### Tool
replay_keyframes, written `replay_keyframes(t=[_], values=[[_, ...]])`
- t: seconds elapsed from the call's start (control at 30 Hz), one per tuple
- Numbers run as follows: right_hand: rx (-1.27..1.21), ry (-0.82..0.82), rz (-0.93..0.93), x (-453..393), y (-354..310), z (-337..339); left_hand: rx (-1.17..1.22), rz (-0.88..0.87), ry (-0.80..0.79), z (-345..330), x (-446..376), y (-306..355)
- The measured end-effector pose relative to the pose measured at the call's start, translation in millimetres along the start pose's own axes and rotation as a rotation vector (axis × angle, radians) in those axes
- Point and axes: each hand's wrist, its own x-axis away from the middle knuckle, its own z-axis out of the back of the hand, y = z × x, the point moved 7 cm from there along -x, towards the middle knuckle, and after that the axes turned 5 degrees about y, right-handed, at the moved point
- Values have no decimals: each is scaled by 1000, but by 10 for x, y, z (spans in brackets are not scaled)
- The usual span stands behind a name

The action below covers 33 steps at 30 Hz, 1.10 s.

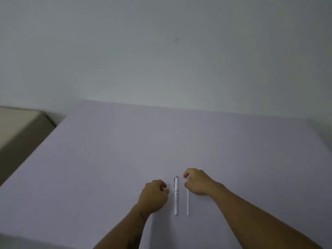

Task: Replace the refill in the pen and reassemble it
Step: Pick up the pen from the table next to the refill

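Observation:
A white pen (176, 195) lies on the pale grey table (111, 151), pointing away from me, fully assembled with a dark clip near its far end. Just to its right a thin white refill (187, 202) lies parallel to it. My left hand (154, 194) rests on the table left of the pen, fingers curled, holding nothing and not touching the pen. My right hand (197, 181) hovers over the far end of the refill with curled fingers; that end is hidden under the hand, and I cannot tell whether the fingers touch it.
A plain white wall (161, 51) rises behind the table's far edge. To the left, beyond the table's edge, stands a beige piece of furniture (16, 126).

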Motion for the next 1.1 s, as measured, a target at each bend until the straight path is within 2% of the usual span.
replay_keyframes(t=[0.23, 0.37, 0.5, 0.7, 0.83, 1.0, 1.1], values=[[18, 17, -39, -10, 208, -68, -55, 76, -19, -466, -45, 107], [-68, 48, -70, -42, 281, -33, -201, 70, -1, -514, -88, 154], [-165, 70, -85, -107, 209, -38, -157, 118, -7, -416, -127, 84], [-549, 118, -153, -238, -78, -121, -7, 35, 73, -191, -165, 88], [-705, 181, -199, -294, -156, -58, 83, 22, 83, -55, -196, 132], [-966, 233, -385, -343, -109, -98, 4, 52, 69, 90, -261, 162], [-856, 295, -383, -420, -11, 96, -11, 147, 31, 84, -154, -92]])
